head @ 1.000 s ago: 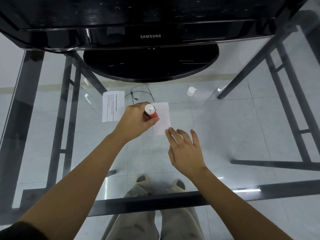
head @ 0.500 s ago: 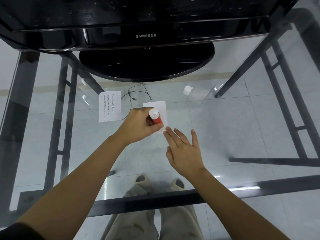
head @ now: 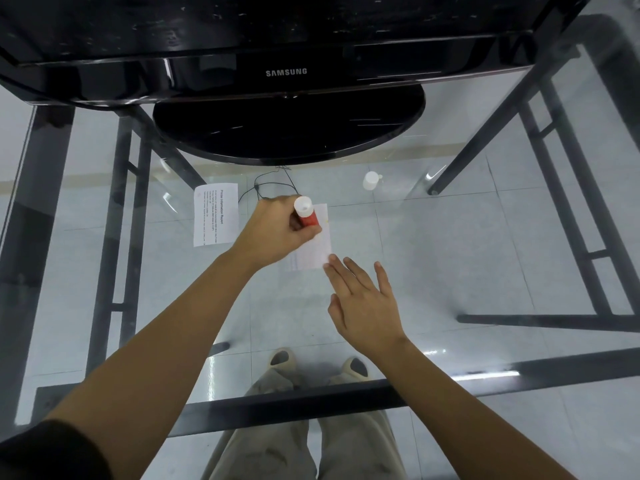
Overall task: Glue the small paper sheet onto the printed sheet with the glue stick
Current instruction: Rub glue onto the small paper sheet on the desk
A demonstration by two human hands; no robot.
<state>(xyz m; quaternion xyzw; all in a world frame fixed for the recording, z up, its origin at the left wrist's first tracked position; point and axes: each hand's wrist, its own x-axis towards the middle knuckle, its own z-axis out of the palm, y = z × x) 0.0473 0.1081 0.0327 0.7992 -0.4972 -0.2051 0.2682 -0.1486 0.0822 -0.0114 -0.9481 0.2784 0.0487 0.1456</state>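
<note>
A small white paper sheet (head: 317, 247) lies on the glass table near the middle. My left hand (head: 277, 230) grips a red glue stick (head: 307, 216) with a white end pointing up, its lower end down on the small sheet. The fingertips of my right hand (head: 363, 299) lie flat and straight at the sheet's near right corner. To the left, the printed sheet (head: 215, 213) lies flat on the glass, touched by neither hand.
A black Samsung monitor (head: 287, 72) on a round stand (head: 287, 133) fills the far side. A white glue cap (head: 370, 180) lies right of the stand. A thin black cable (head: 263, 188) runs beneath the stand. The glass table's black frame bar (head: 311, 400) crosses the near edge.
My left hand has slid the glue stick along the small sheet, toward its far end. My right hand stays with its fingertips at the near corner.
</note>
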